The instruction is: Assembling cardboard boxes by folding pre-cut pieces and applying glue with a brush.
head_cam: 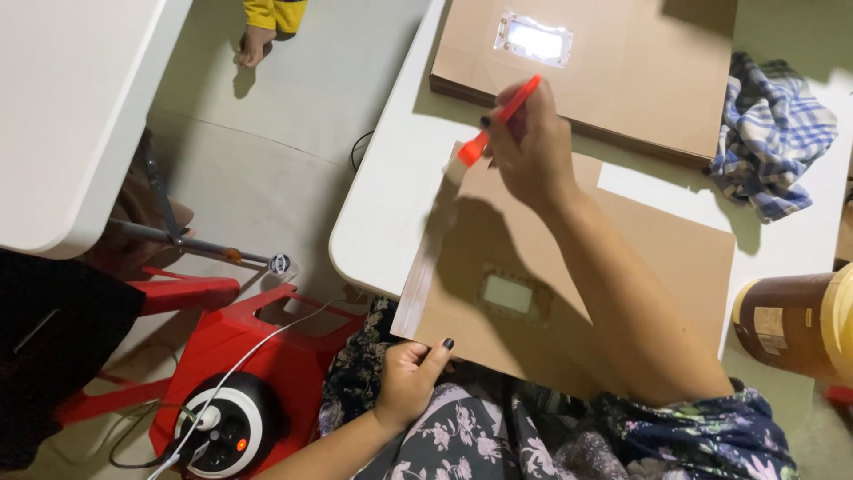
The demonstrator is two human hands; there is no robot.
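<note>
My right hand (533,147) grips an orange brush (498,124), its bristles touching the top-left corner of the brown envelope (622,267) on the white table (382,204). My left hand (410,373) pinches the envelope's near edge at seven o'clock. A checked cloth (773,133) lies at two o'clock.

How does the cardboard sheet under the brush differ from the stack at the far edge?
The near cardboard sheet overhangs the table, held by the left hand; the far cardboard stack lies flat, untouched. The right hand holds an orange brush over the sheet's edge. Both are brown with small windows.
</note>
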